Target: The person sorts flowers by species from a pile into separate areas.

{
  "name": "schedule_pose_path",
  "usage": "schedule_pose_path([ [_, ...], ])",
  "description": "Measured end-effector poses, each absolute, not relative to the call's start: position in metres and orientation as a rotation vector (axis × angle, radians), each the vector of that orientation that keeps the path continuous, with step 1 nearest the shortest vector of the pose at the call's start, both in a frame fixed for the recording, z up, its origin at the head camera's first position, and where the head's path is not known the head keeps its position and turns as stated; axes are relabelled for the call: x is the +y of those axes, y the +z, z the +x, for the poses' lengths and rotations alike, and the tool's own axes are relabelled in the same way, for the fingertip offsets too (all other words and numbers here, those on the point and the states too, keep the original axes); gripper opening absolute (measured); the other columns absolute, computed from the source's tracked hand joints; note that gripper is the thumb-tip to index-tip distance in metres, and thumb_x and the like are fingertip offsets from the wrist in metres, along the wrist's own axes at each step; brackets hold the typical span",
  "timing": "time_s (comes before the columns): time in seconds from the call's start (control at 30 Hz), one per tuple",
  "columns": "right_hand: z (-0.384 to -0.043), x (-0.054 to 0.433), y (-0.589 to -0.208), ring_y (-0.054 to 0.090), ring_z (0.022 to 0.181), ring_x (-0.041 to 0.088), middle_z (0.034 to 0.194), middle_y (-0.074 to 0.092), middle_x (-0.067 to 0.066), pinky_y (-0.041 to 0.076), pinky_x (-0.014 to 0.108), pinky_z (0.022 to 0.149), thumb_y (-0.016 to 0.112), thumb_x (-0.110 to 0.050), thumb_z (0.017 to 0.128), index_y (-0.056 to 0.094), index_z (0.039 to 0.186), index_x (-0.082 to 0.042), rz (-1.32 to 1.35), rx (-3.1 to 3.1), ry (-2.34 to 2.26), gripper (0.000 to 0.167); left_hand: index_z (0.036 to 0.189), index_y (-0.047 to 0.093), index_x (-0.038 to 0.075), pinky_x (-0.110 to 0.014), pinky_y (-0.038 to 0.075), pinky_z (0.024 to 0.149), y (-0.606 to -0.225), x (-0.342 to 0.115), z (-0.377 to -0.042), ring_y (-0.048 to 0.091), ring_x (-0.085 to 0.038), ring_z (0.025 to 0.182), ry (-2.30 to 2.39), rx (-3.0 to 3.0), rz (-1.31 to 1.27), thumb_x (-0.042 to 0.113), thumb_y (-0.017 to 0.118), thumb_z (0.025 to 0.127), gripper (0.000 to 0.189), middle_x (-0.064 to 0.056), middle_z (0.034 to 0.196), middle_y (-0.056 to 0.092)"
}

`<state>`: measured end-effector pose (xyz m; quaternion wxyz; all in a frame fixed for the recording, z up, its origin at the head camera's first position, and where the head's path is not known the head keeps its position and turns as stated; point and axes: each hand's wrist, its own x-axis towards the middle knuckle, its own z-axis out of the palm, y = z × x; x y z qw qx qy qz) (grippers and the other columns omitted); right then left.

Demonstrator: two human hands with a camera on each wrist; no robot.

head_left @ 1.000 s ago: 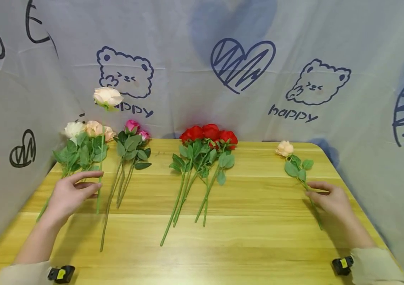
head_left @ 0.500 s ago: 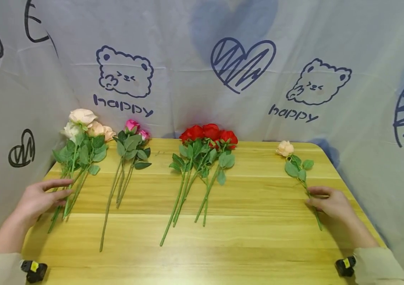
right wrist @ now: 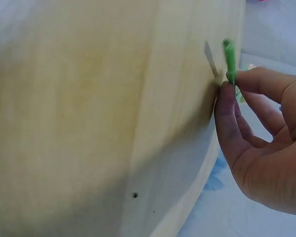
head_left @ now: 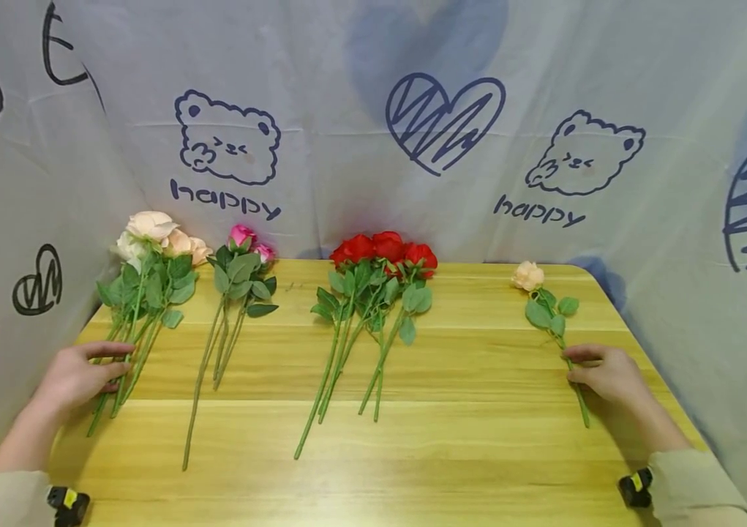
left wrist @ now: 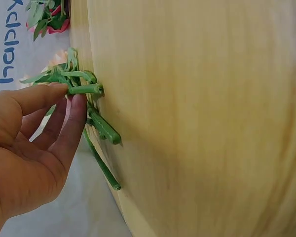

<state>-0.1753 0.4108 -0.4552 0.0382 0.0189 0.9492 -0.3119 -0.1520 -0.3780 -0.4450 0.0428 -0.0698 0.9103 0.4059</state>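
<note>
At the table's left, my left hand [head_left: 80, 377] pinches the green stem of a cream rose [head_left: 151, 225], whose bloom lies over a bunch of white and peach roses [head_left: 178, 241]. In the left wrist view, thumb and fingertips meet on that stem [left wrist: 84, 89], with other stem ends [left wrist: 106, 129] close below. Over at the right, my right hand [head_left: 606, 373] pinches the stem of a single peach rose [head_left: 527, 276] with green leaves. The right wrist view shows this stem's cut end [right wrist: 230, 54] between thumb and finger; its bloom is mostly hidden there behind the fingers.
Several red roses [head_left: 386, 250] lie at the middle back of the wooden table [head_left: 452, 439]. Pink roses [head_left: 241, 236] with long stems lie between them and the left bunch. A printed cloth [head_left: 333, 88] hangs behind and along both sides.
My left hand has carried the raised cream rose left and down onto the white and peach bunch. The right hand has shifted slightly, still pinching the single peach rose.
</note>
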Motion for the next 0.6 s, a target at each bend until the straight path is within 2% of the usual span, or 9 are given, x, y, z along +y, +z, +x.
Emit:
schedule_pose_path([
  [0.07,-0.177,0.410,-0.455,0.069,0.108,0.042,0.127,0.066,0.032,0.059,0.030,0.074,0.077,-0.012,0.092,0.067,0.129,0.007,0.060,2.896,-0.995,0.043,0.142,0.052,-0.013,-0.030,0.062,0.069,-0.444,-0.377,-0.151,0.073,-0.018,0.080,1.232,2.790,-0.220,0.010,0.061,0.103,0.046,-0.046,0.142,0.044],
  [0.13,-0.178,0.410,-0.454,0.072,0.098,0.032,0.125,0.066,0.032,0.058,0.028,0.070,0.076,-0.010,0.091,0.066,0.130,0.009,0.067,2.868,-1.042,0.045,0.142,0.053,-0.012,-0.030,0.061,0.068,-0.443,-0.376,-0.150,0.073,-0.019,0.080,1.197,2.814,-0.225,0.010,0.061,0.103,0.046,-0.045,0.140,0.047],
  [0.27,-0.178,0.407,-0.453,0.069,0.085,0.015,0.122,0.066,0.033,0.059,0.030,0.067,0.074,-0.006,0.093,0.062,0.133,0.013,0.089,2.799,-1.131,0.045,0.141,0.056,-0.010,-0.031,0.056,0.064,-0.443,-0.373,-0.148,0.072,-0.019,0.079,1.112,2.875,-0.237,0.012,0.062,0.102,0.044,-0.041,0.130,0.058],
  [0.43,-0.176,0.403,-0.454,0.067,0.087,0.011,0.122,0.066,0.033,0.059,0.027,0.068,0.075,-0.008,0.094,0.062,0.134,0.012,0.090,2.813,-1.148,0.046,0.140,0.059,-0.009,-0.031,0.050,0.062,-0.439,-0.369,-0.145,0.071,-0.035,0.091,1.057,2.961,-0.270,0.013,0.061,0.102,0.043,-0.036,0.121,0.067],
  [0.6,-0.173,0.390,-0.454,0.064,0.087,-0.002,0.134,0.062,0.032,0.060,0.023,0.073,0.073,-0.014,0.097,0.058,0.141,0.009,0.099,2.807,-1.267,0.052,0.145,0.058,0.000,-0.022,0.048,0.064,-0.428,-0.349,-0.144,0.065,-0.042,0.111,1.208,3.013,-0.405,0.024,0.062,0.104,0.048,-0.033,0.135,0.062],
])
